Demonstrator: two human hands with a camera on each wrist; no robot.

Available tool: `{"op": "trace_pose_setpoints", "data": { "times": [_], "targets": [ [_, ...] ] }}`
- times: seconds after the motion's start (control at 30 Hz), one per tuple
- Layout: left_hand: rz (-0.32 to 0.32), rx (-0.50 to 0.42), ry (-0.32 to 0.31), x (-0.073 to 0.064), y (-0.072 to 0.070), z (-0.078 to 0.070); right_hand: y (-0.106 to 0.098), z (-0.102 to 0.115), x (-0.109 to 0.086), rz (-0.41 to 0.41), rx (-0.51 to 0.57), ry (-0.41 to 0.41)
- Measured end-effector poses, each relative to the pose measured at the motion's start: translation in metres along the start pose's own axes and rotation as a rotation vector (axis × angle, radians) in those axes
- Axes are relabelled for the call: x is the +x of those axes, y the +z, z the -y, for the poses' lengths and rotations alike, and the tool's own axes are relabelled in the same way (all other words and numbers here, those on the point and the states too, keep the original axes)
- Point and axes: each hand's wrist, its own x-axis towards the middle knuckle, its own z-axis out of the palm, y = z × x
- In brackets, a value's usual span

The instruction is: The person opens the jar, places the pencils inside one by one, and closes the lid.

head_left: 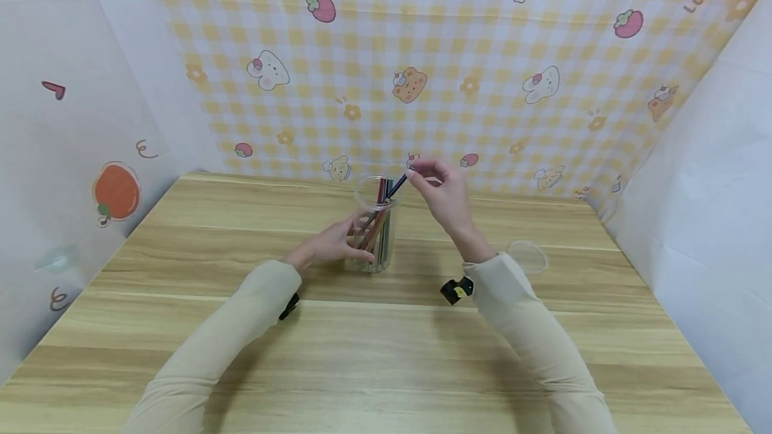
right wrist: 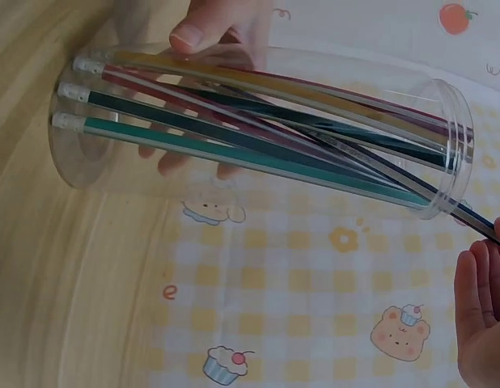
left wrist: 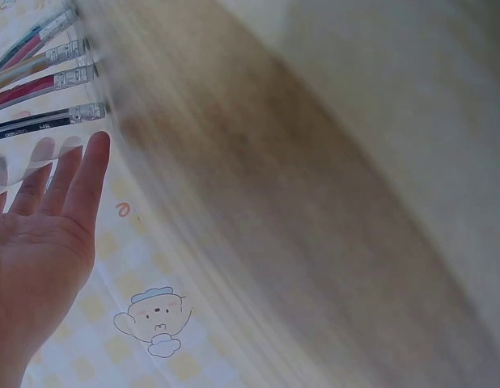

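Note:
A clear plastic jar (head_left: pixel 392 236) of pencils stands upright at the table's back middle. My left hand (head_left: pixel 332 244) holds its left side; in the right wrist view, the thumb (right wrist: pixel 188 37) and the fingers lie on opposite sides of the wall. Above the rim, my right hand (head_left: pixel 447 199) pinches the upper end of a dark pencil (head_left: pixel 397 185), which leans up and right out of the jar, its lower part still inside. Green pencils (right wrist: pixel 153 139), a red one and a yellow one rest inside, eraser ends down. The left wrist view shows several eraser ends (left wrist: pixel 86 112) near my left fingers.
A clear round lid (head_left: pixel 529 257) lies on the wooden table (head_left: pixel 374 367), right of the jar and beside my right forearm. Behind the table hangs a yellow checked cloth (head_left: pixel 362 79). White sheets (head_left: pixel 712 173) stand at both sides.

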Motion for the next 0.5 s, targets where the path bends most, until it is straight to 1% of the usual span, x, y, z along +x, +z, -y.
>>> {"op": "trace_pose_setpoints", "data": {
  "times": [0.03,0.07,0.13,0.3,0.5],
  "targets": [
    [0.001,-0.004,0.002,0.0001,0.0000,0.0001,0.0007,-0.0007,-0.0003,0.013,-0.001,0.002],
    [-0.001,-0.005,0.010,0.0019,0.0005,0.0042,0.0013,-0.0012,-0.0007,0.024,-0.004,0.003],
    [0.002,-0.007,0.018,0.0017,0.0007,0.0043,0.0022,-0.0014,-0.0013,0.042,-0.010,0.006],
    [-0.005,-0.017,0.004,0.0016,0.0008,0.0036,0.0029,-0.0002,-0.0031,0.055,-0.046,-0.018],
    [-0.008,-0.012,-0.013,0.0014,0.0006,0.0040,0.0027,0.0030,-0.0046,0.055,-0.067,-0.102]
  ]
}}
